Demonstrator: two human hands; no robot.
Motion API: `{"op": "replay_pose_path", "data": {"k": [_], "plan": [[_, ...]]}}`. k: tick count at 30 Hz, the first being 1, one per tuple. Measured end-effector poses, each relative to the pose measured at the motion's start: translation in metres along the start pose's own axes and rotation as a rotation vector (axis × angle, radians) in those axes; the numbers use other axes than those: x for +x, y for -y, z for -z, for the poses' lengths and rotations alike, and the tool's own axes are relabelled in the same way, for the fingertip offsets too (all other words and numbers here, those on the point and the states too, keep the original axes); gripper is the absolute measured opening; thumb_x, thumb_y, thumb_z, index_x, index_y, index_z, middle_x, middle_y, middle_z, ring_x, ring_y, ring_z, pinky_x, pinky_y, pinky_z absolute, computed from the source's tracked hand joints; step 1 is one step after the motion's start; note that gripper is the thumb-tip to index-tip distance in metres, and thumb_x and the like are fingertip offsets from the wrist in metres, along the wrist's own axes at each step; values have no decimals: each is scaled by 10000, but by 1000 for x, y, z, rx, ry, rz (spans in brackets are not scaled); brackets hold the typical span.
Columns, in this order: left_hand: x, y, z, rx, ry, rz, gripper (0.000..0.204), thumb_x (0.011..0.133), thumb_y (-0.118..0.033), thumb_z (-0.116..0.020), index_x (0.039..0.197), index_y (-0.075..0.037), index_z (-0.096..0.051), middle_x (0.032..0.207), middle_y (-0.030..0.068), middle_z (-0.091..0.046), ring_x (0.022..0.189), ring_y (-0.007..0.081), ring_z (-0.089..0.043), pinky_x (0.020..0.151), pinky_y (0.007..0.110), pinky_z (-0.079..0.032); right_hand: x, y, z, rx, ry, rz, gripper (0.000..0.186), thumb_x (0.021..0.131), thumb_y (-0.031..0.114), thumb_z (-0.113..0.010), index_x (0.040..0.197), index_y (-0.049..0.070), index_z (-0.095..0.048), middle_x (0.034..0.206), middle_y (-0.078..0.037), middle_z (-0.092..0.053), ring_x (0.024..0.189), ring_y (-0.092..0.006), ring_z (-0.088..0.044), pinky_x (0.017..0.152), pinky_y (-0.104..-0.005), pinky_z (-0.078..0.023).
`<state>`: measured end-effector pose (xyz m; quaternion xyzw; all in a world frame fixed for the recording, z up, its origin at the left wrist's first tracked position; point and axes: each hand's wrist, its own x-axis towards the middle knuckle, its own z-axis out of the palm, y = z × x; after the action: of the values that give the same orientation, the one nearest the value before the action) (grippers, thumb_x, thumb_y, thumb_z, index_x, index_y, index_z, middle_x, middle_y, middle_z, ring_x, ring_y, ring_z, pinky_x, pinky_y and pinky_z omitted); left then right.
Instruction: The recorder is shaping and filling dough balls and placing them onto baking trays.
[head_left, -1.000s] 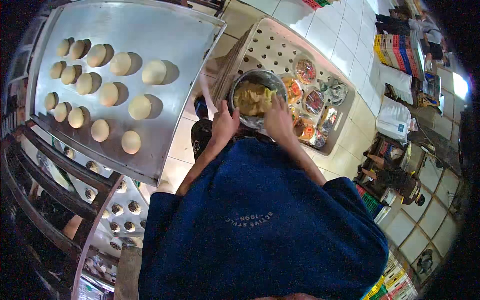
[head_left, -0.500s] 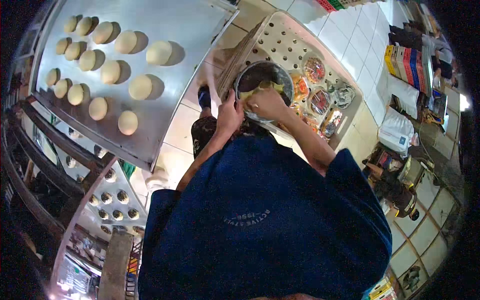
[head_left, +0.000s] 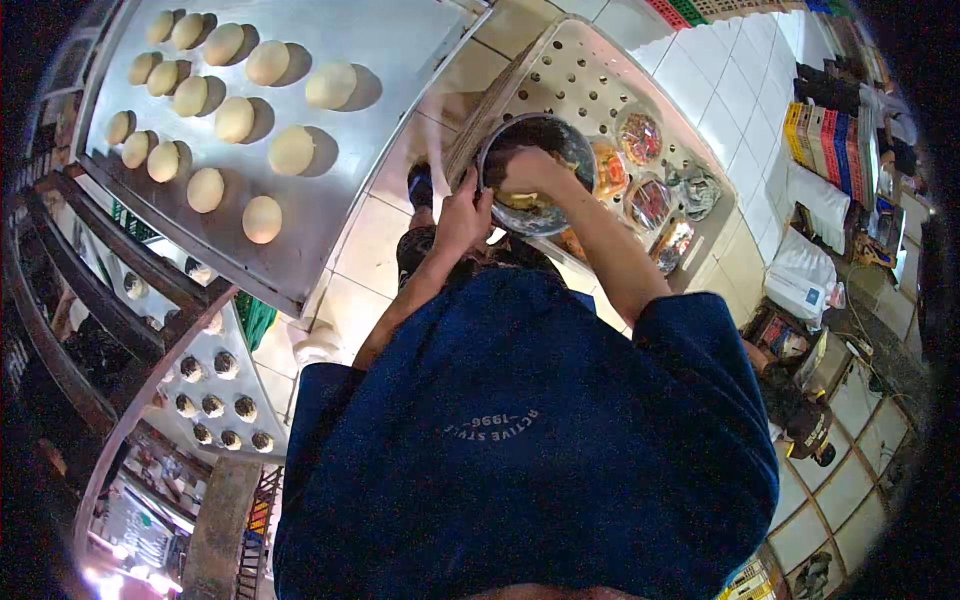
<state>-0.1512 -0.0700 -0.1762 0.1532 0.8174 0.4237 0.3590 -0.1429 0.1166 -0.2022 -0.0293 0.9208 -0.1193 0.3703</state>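
A round metal bowl (head_left: 560, 135) with yellowish filling sits on a perforated metal tray (head_left: 560, 60). My left hand (head_left: 462, 215) grips the bowl's near rim. My right hand (head_left: 525, 172) reaches down inside the bowl, its fingers in the filling. A dark blue shirt fills the lower part of the view. To the left, a large flat metal tray (head_left: 400, 60) carries several pale round dough balls (head_left: 290, 150) set in rows.
Small clear tubs of colourful toppings (head_left: 640, 135) stand on the perforated tray right of the bowl. A rack at lower left holds a tray of dark-topped buns (head_left: 215, 405). White floor tiles, bags and stacked crates (head_left: 820, 150) lie to the right.
My right hand went from the bowl's rim down into the filling. My left hand stays on the near rim. The view shifted, so the trays sit higher in the picture.
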Motion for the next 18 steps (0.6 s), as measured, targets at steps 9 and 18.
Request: {"op": "replay_pose_path", "data": {"k": [9, 18], "plan": [[6, 34, -17, 133, -161, -196, 552, 925, -266, -544, 1409, -79, -358, 923, 222, -667, 759, 274, -693, 622, 400, -563, -106, -18, 21, -496, -188, 307, 94, 726, 205, -643, 795, 160, -688, 964, -33, -692, 957, -188, -633, 921, -585, -393], [9, 14, 0, -145, 87, 46, 593, 899, -247, -567, 1389, 4, -348, 1013, 281, -631, 660, 310, -690, 657, 402, -567, -106, -6, 8, 443, -632, -391, 424, 846, 159, -558, 1221, -38, -540, 1191, -251, -571, 1126, -385, -522, 947, -469, -435]]}}
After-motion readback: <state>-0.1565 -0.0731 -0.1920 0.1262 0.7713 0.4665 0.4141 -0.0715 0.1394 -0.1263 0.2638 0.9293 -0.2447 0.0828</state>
